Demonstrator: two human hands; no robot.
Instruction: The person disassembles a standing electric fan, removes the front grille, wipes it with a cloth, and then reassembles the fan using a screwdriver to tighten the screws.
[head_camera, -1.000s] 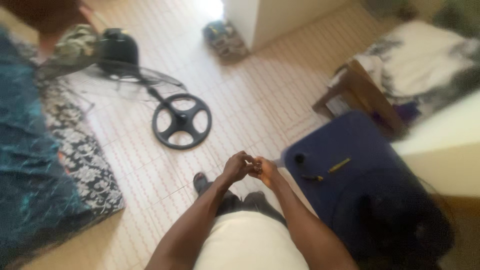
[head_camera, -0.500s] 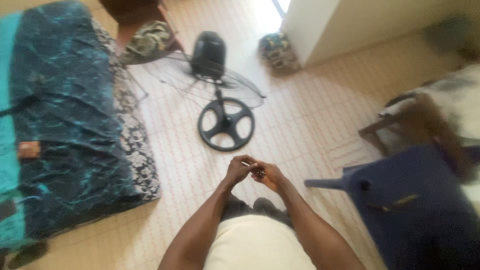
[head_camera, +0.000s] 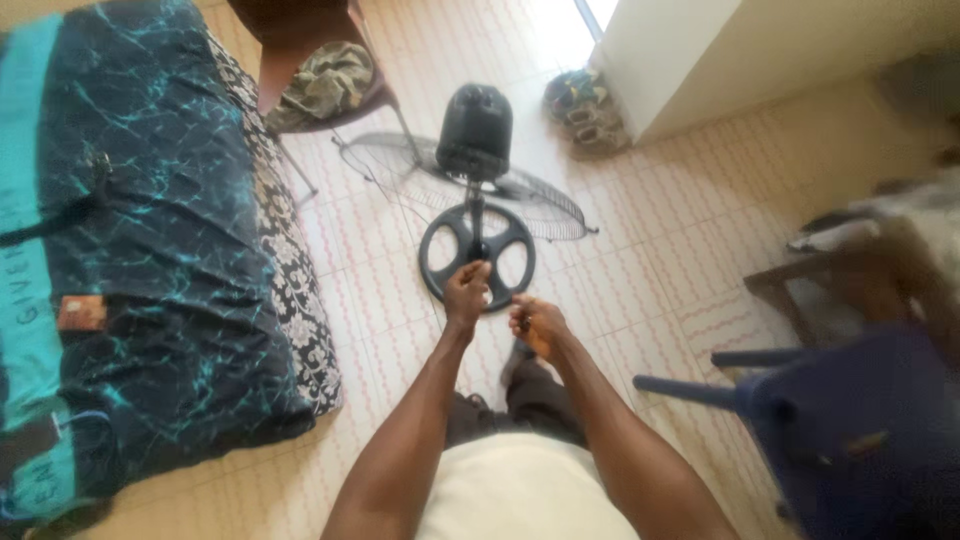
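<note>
While a small orange label (head_camera: 82, 312) lay on the dark mattress (head_camera: 150, 250), the left hand (head_camera: 467, 292) hung curled over the fan base (head_camera: 477, 256); the right hand (head_camera: 537, 325) pinched something small and dark.

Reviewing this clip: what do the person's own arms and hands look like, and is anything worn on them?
Both arms are bare right down to the hands: no sleeves, gloves or watch show. The left hand and right hand show no rings or markings that the blurred picture lets me make out. The only clothing in view near them is a pale cream top over the torso and dark trousers below.
</note>
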